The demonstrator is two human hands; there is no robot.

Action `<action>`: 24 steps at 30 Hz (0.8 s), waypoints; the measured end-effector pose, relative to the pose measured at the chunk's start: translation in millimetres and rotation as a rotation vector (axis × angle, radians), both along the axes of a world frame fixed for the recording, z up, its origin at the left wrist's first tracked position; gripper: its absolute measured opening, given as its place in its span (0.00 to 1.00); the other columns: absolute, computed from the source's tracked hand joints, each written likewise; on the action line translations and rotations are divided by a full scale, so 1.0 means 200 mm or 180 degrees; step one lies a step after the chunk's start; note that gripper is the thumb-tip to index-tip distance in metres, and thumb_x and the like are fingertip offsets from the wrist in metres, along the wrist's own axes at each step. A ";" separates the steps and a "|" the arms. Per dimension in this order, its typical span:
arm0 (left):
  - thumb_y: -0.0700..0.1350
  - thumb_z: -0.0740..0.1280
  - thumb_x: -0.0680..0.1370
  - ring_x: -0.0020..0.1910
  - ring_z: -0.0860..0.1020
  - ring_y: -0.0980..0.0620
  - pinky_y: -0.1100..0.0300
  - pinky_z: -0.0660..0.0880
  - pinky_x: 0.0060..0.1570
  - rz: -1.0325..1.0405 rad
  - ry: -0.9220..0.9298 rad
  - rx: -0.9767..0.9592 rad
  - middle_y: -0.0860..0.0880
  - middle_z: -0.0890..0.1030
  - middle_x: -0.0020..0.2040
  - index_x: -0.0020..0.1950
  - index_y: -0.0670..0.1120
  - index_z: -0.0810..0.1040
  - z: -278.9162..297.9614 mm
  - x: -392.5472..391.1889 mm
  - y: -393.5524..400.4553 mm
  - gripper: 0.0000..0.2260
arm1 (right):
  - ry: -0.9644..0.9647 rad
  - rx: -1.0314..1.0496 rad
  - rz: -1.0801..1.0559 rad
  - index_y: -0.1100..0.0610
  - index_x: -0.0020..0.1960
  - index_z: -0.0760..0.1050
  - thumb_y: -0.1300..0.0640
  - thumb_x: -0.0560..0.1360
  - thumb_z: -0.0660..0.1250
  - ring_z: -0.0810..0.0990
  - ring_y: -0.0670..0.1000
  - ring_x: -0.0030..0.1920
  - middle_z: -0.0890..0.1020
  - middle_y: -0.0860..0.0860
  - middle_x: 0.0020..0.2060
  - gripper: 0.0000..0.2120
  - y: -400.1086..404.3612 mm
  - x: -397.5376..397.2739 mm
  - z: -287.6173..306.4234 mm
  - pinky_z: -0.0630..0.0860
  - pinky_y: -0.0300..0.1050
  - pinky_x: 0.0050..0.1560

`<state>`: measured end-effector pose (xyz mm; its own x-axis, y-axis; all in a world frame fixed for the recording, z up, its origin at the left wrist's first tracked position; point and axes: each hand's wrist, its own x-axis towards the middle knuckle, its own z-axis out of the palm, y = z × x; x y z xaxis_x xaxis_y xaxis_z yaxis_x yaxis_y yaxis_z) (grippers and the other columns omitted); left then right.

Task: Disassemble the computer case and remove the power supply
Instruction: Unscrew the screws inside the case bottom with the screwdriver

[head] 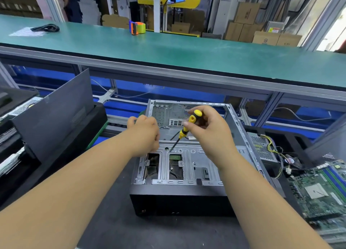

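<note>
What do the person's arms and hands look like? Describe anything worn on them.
Both forearms are bare along all that shows of them: no sleeves, no gloves. The left hand and right hand show no rings, and neither wrist carries a watch or band. No markings or cables are visible on either arm.

The screwdriver (189,126) is showing a yellow handle banded with black and a dark shaft. The computer case (189,160) is gleaming bare silver-grey inside, with a black front. The conveyor belt (168,48) is lying matte green, edged in black. The tape dispenser (136,27) is glowing orange, blue and lime. The motherboard (318,189) is showing green with blue slots.
</note>
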<state>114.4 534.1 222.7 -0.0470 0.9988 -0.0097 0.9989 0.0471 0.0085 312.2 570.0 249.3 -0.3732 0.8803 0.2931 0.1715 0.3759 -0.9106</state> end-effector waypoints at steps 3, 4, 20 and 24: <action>0.46 0.66 0.77 0.45 0.76 0.51 0.58 0.72 0.45 0.0212 -0.1555 0.0097 0.53 0.75 0.49 0.44 0.51 0.76 0.00 0.01 -0.03 0.02 | 0.0558 -0.0289 -0.0197 0.54 0.50 0.79 0.60 0.75 0.72 0.81 0.44 0.39 0.80 0.45 0.38 0.06 0.03 0.06 0.00 0.76 0.34 0.40; 0.46 0.66 0.77 0.43 0.78 0.51 0.59 0.74 0.41 0.0342 -0.2070 0.0143 0.52 0.78 0.47 0.44 0.50 0.76 -0.01 0.02 -0.04 0.02 | 0.0665 -0.0360 -0.0276 0.56 0.49 0.78 0.60 0.75 0.72 0.81 0.44 0.39 0.80 0.45 0.37 0.04 0.04 0.08 0.00 0.76 0.34 0.39; 0.38 0.63 0.80 0.39 0.75 0.54 0.62 0.72 0.41 0.1541 -0.5280 0.0309 0.47 0.77 0.41 0.45 0.44 0.75 -0.07 0.70 0.14 0.05 | 0.1978 -0.2123 -0.0937 0.62 0.46 0.72 0.66 0.80 0.63 0.81 0.48 0.30 0.79 0.57 0.39 0.04 0.07 0.78 -0.16 0.79 0.39 0.34; 0.42 0.68 0.77 0.39 0.77 0.67 0.74 0.70 0.39 0.0570 -0.3446 0.0552 0.60 0.83 0.43 0.47 0.53 0.81 -0.14 0.66 0.06 0.05 | 0.1435 -0.2032 -0.0514 0.62 0.57 0.74 0.62 0.82 0.61 0.81 0.48 0.34 0.81 0.54 0.41 0.06 0.04 0.82 -0.24 0.78 0.40 0.37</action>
<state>247.1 546.1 195.1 -0.2419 0.9703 0.0063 0.4388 0.1036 0.8926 476.1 578.2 200.5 -0.1922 0.9621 -0.1935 -0.2568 -0.2396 -0.9363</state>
